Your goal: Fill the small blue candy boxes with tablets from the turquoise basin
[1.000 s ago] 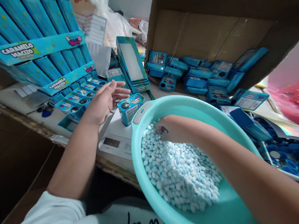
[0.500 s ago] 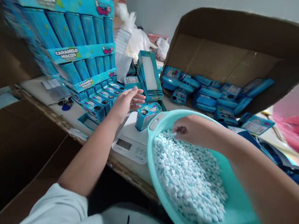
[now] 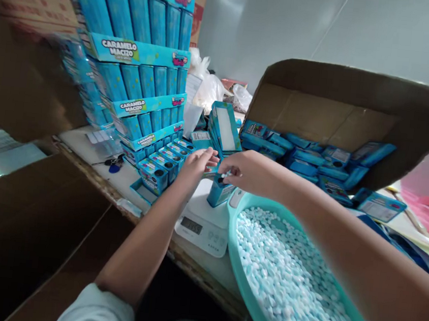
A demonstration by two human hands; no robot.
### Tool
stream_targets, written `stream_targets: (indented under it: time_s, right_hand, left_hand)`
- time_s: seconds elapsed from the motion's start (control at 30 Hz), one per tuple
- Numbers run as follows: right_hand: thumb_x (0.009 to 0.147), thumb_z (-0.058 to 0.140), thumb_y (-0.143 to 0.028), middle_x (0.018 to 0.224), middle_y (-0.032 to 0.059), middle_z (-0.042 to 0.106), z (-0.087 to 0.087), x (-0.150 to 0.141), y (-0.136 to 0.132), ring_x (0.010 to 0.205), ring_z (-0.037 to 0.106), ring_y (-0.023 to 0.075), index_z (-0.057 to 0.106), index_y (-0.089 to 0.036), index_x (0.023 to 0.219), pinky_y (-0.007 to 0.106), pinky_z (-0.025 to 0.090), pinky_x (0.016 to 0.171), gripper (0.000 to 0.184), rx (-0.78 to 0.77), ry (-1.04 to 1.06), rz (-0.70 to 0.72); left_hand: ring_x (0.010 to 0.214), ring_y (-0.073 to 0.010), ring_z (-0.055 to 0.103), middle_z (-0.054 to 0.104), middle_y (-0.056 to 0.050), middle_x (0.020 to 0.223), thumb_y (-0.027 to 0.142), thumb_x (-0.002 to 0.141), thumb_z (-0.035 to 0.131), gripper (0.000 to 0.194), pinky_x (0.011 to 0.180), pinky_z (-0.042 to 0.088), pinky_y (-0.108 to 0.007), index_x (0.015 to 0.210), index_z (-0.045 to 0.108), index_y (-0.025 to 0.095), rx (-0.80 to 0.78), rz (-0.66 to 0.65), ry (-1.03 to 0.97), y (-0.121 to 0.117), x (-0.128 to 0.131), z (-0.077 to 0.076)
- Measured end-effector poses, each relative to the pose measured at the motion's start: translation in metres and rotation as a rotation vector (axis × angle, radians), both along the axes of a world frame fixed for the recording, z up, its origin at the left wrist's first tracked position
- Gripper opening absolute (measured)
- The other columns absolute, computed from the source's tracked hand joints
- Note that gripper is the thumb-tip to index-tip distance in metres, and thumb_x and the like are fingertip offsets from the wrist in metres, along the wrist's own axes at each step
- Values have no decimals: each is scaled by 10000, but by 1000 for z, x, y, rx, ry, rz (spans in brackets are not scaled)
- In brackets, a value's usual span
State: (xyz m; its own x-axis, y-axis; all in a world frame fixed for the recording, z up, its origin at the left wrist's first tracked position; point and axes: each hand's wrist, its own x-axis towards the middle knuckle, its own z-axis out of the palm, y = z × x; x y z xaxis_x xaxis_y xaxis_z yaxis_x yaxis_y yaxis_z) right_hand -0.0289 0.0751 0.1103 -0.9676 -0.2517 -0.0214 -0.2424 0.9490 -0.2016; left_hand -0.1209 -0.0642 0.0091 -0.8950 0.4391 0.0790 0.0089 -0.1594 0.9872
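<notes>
My right hand is closed on a few pale candies, right above the round opening of a blue candy tin. That tin stands upright on a white digital scale with a lit display. Just left of the tin, my left hand is held with fingers stretched out and apart, holding nothing. A turquoise basin with many white and light-blue candies sits at the scale's right, under my right forearm.
Trays of blue tins are stacked at left, with a row of tins before them. A tilted cardboard box holds several tins at right. Empty display trays stand behind the scale. Keys lie near the table's edge.
My right hand has come up from the candies in the basin and moved left to above the tin. My left hand stays open beside the tin. The camera view has shifted.
</notes>
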Motion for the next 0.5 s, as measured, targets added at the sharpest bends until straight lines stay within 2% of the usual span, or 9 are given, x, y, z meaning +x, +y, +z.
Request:
stream_targets:
  time_s: [0.1,0.2,0.4,0.47,0.5]
  right_hand:
    - [836,707,-189,890,22,735,0,5,1,770,654,161,739,-206,1057,240,414,666,224,-32,-23,-54]
    - [847,669,-149,948,30,743,-3,10,2,822,677,172,713,-206,1102,241,451,696,265,-100,-16,-49]
    - [918,556,-144,1141,47,723,-10,21,5,992,697,175,644,-215,1213,243,518,792,316,-443,76,-36]
    - [930,513,-126,1145,67,717,-5,29,10,1004,687,187,648,-199,1209,261,515,811,318,-392,164,-56]
    - [930,497,-116,1144,78,714,-3,35,15,1002,681,200,660,-193,1195,276,509,815,320,-305,190,-74]
  left_hand:
    - [935,-229,694,729,-109,1007,702,830,631,560,769,543,-308,997,692,171,-24,-26,22,0,3,0]
    - [934,-229,692,727,-104,998,683,859,606,535,760,536,-304,1009,693,177,-43,-55,32,0,5,1]
    - [938,-210,679,717,-97,1020,552,932,555,407,757,516,-294,1035,685,180,-71,-26,62,0,6,4]
    - [933,-207,678,718,-91,1009,529,927,567,382,761,513,-292,1030,678,178,-72,-18,69,0,6,4]
    - [936,-206,677,718,-89,1010,528,923,576,379,770,511,-293,1031,676,178,-73,-18,75,-1,7,4]
